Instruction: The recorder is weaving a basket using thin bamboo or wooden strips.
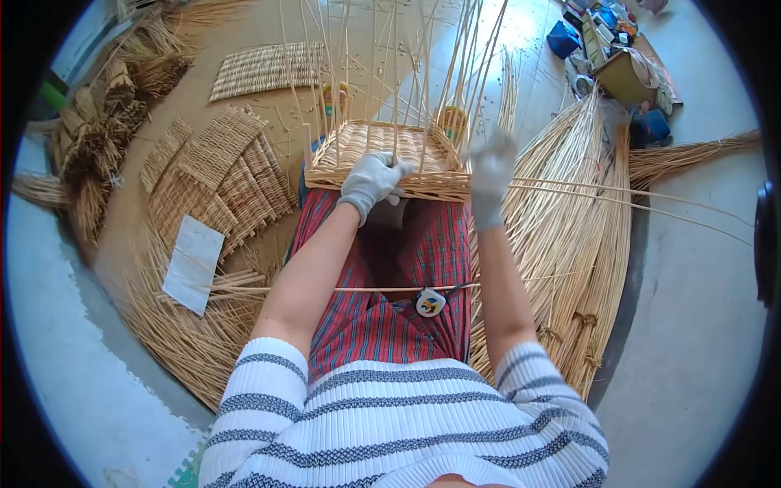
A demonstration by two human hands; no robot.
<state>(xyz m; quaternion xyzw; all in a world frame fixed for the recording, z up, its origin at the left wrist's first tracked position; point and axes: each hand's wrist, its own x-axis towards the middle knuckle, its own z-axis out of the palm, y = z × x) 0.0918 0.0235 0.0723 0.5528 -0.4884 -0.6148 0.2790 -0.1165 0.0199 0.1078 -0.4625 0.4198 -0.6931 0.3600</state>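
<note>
A shallow rectangular wicker basket point(388, 180), partly woven, rests across my knees with long upright stakes point(395, 77) rising from its sides. My left hand point(376, 183), in a pale work glove, grips the middle of the near wall, thumb toward the inside. At the near right corner is my gloved right hand point(491, 175), raised beside the stakes and smeared by motion, so its fingers cannot be made out. Two long weaving rods point(634, 195) stretch rightward from that corner. A small round tape measure point(430, 303) lies on my lap beside a thin rod point(366, 289).
Woven straw mats point(232, 175) lie at the left, with a white sheet point(193, 264) near them. Loose rods point(561, 244) spread over the floor at right. Bundled stalks point(98, 146) line the far left. A cluttered wooden box point(630, 77) stands far right.
</note>
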